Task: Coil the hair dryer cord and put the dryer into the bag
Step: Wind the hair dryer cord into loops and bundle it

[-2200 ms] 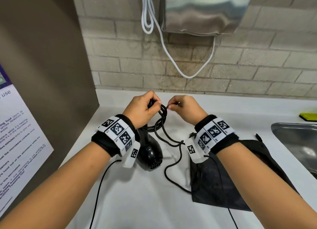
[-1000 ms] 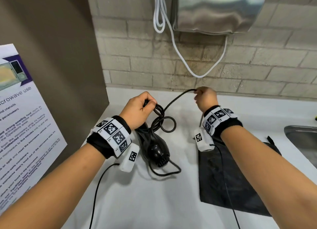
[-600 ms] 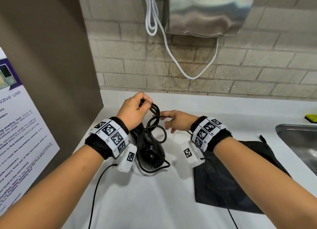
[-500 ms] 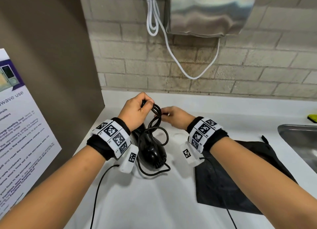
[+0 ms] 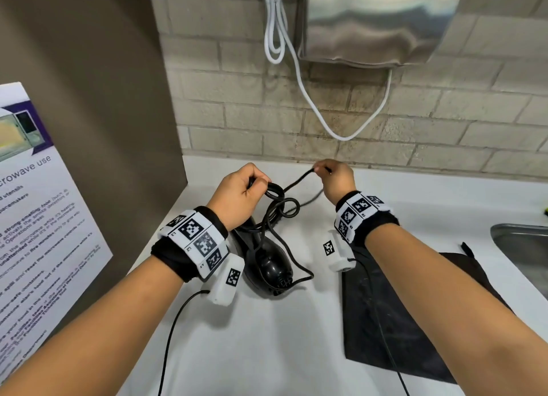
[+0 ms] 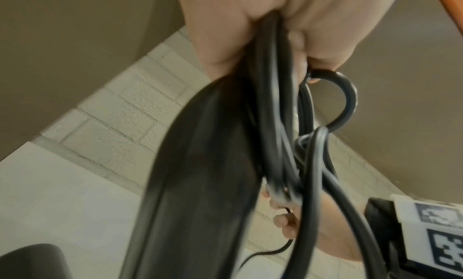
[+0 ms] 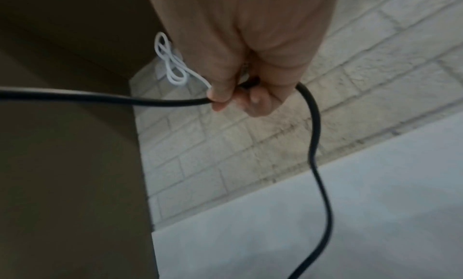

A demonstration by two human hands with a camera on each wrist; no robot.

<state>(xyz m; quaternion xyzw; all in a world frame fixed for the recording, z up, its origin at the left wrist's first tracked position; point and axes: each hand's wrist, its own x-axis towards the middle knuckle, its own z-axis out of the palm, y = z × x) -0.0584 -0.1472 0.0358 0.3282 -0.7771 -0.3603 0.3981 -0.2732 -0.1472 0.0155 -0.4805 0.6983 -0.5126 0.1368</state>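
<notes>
Left hand (image 5: 241, 195) has its grip clenched round a bunch of cord (image 5: 277, 201) loops up at the handle end of the dryer (image 5: 268, 262); the left wrist view shows several black strands running straight through the fist next to the handle. Right hand (image 5: 335, 179) is pinching the loose run of the same cord between thumb and fingertips, just off to the right of the left fist and a bit further back towards the wall.

So the bit that matters: the free cord stretches from the coil in the left hand out rightwards to the right hand, then drops down behind it onto the desk (image 5: 281, 345). I'd guess the next loop gets made by bringing that right-hand pinch back over to the left fist, so the right hand does the travelling and the left just keeps the bundle. The dryer lies with its long axis running away from the person, nozzle end nearest, handle up under the left hand. Looks like its body rests on the desk but I can't tell for sure.

The bag (image 5: 394, 315) is flat on the desk to the right of the dryer, under the right forearm, so the right hand is closer to it. Not packed yet, obviously.

Desk is plain white. Sink (image 5: 522, 250) at the far right edge, brick wall (image 5: 444, 120) behind, metal dispenser (image 5: 379, 22) with a white cable (image 5: 308, 96) hanging from it, and a poster (image 5: 38, 217) on the left.
</notes>
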